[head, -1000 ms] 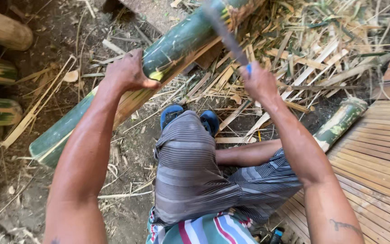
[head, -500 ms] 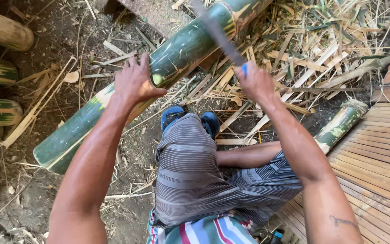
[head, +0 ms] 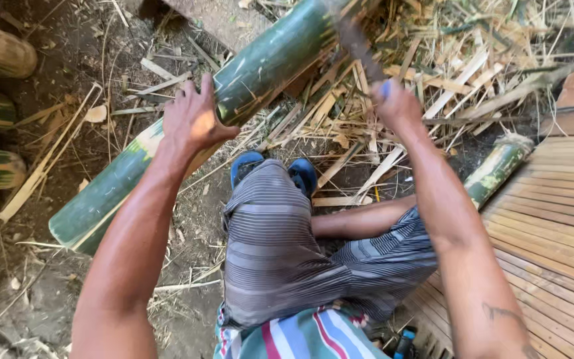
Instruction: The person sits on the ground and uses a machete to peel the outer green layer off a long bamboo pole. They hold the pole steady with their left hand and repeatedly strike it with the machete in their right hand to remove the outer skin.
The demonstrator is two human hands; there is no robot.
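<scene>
Green bambooーone thick pole [head: 260, 66] lies slantwise across the dirt, running from about eight o'clock near our knees up toward one o'clock, where it passes under the blade. Our left hand [head: 194, 119] is pressed on top of the pole at roughly eleven o'clock, palm down, fingers spread and curled a little over the curve; it steadies more than it grips. Our right hand [head: 396, 106] is closed tight round a blue handle at one o'clock, and the long knife [head: 357, 40] rises from it, blurred, its edge over the pole's upper part; we cannot tell whether it touches. To do this well, we judge, the left hand should stay well back of the blade's line and bear down so the round pole cannot roll, and the stroke should follow the grain, not cross it. The pole's skin is glossy dark green with pale streaks; a long flank toward its lower end is shaved to yellow-white wood, and the cut end at eight o'clock looks hollow, though shade hides it. Pale splinters and strips [head: 433, 80] litter the ground from twelve to two o'clock. A shorter bamboo piece [head: 496, 169] lies at three o'clock beside the slatted platform [head: 553, 226]. Blue shoes [head: 274, 169] sit just below the pole.
</scene>
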